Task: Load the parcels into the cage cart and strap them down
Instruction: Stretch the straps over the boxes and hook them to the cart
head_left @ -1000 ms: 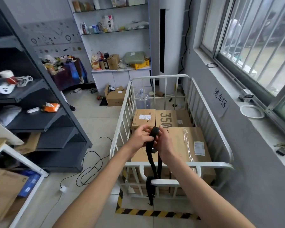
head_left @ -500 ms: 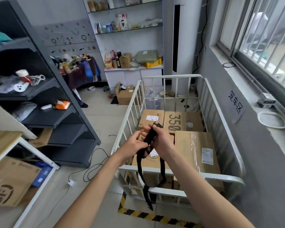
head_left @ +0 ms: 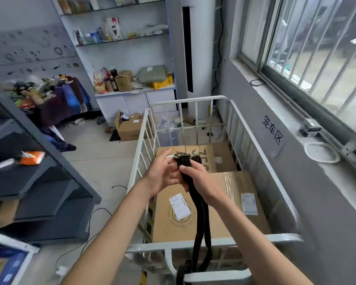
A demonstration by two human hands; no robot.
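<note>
A white cage cart (head_left: 261, 140) stands against the grey wall, holding several cardboard parcels (head_left: 218, 206). Both my hands are raised over its near end. My right hand (head_left: 197, 177) grips a black strap (head_left: 199, 219) just below its metal buckle (head_left: 181, 156). The strap's loops hang down across the cart's front rail. My left hand (head_left: 162, 171) has its fingers spread and touches the strap by the buckle.
A dark metal shelf unit (head_left: 29, 182) stands to the left with small items on it. Cables (head_left: 95, 223) trail on the floor beside the cart. An open cardboard box (head_left: 130, 128) sits on the floor beyond. A windowsill with a white dish (head_left: 321, 152) runs on the right.
The view has moved closer to the cart. My hands have lifted the strap's buckle end higher, and my left fingers have spread apart on it.
</note>
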